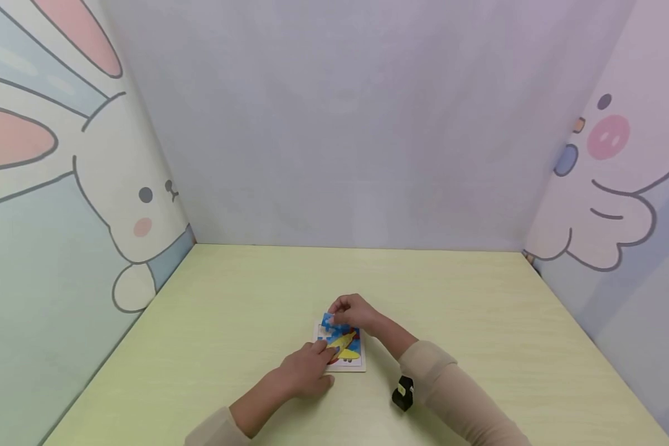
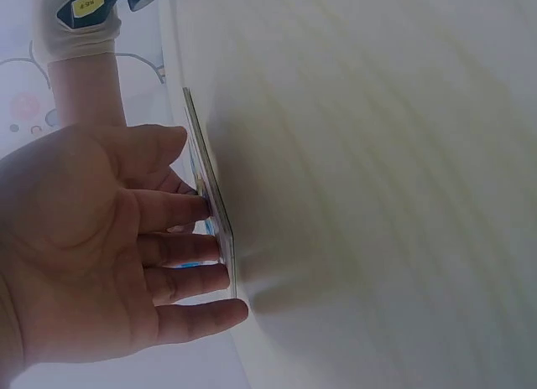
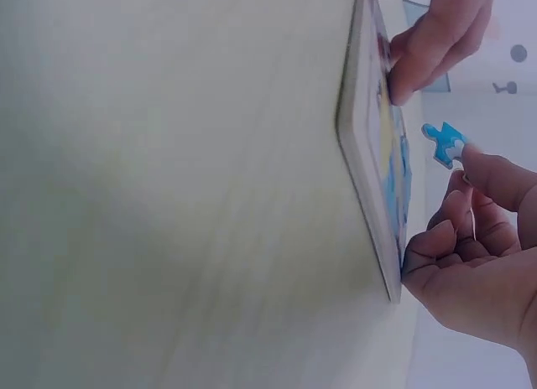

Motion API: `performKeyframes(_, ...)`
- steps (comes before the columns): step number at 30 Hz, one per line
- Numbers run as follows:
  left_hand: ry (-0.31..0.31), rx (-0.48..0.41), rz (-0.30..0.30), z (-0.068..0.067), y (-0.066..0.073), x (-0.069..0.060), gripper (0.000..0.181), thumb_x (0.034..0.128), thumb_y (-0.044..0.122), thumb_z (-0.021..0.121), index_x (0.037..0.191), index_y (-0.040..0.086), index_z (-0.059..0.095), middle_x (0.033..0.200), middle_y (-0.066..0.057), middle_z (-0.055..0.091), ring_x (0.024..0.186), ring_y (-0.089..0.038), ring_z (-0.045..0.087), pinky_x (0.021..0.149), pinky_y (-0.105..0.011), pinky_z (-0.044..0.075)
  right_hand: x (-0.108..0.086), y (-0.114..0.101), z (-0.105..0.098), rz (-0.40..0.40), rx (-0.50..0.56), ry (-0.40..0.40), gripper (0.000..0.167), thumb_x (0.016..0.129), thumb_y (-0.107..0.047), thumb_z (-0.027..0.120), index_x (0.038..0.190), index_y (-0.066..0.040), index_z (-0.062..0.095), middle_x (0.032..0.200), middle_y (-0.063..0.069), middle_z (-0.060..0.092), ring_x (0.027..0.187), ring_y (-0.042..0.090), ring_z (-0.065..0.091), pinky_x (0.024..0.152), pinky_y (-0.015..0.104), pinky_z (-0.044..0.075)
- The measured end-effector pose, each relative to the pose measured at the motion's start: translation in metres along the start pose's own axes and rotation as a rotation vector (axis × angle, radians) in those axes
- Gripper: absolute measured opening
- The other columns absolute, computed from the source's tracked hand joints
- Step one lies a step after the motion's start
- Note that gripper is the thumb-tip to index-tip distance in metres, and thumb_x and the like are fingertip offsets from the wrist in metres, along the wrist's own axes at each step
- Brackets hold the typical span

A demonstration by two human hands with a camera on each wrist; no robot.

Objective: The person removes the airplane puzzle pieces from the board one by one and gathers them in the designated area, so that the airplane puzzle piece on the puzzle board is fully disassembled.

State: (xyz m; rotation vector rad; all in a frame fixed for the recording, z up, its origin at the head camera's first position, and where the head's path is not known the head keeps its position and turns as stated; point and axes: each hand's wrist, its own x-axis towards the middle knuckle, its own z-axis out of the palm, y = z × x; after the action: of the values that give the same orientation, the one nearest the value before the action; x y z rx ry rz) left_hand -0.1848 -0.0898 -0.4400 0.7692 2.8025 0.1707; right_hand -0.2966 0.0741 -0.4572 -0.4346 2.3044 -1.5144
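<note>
The right hand (image 1: 354, 311) pinches a blue puzzle piece (image 3: 446, 142), probably light, stiff, best held by its edges; the left hand (image 1: 308, 370) rests straight-fingered on the puzzle board (image 1: 352, 368).

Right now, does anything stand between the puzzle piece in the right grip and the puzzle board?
Nothing visible does: the right grip holds the puzzle piece above the puzzle board. The left grip touches the board's left part.

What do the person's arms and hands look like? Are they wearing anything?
The left sleeve and right sleeve are plain beige and long, with wide cuffs. The left hand and right hand wear no gloves. A black gadget with a yellow label sits at the right cuff.
</note>
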Motion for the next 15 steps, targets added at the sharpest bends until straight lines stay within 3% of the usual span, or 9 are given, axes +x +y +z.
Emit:
performKeyframes(9,-0.019,-0.126,0.017,-0.007,-0.002,-0.005,0.056,0.088,0.041,0.06,0.134,0.009,0.05,0.137,-0.014,0.042,0.121,-0.032,0.043,0.091,-0.047,0.043,-0.01,-0.001,-0.001,-0.018,0.027,0.053,0.014,0.083,-0.015,0.07,0.093,-0.006,0.066,0.083,0.006,0.057,0.074,0.02,0.051,0.063,0.028,0.045)
performKeyframes(15,-0.014,-0.123,0.052,-0.011,0.001,-0.004,0.053,0.0896,0.036,0.058,0.134,0.01,0.05,0.14,-0.013,0.041,0.127,-0.029,0.038,0.093,-0.049,0.04,-0.018,0.001,-0.01,-0.033,0.04,0.072,0.015,0.084,-0.016,0.07,0.094,-0.006,0.067,0.083,0.006,0.058,0.075,0.02,0.052,0.066,0.03,0.046)
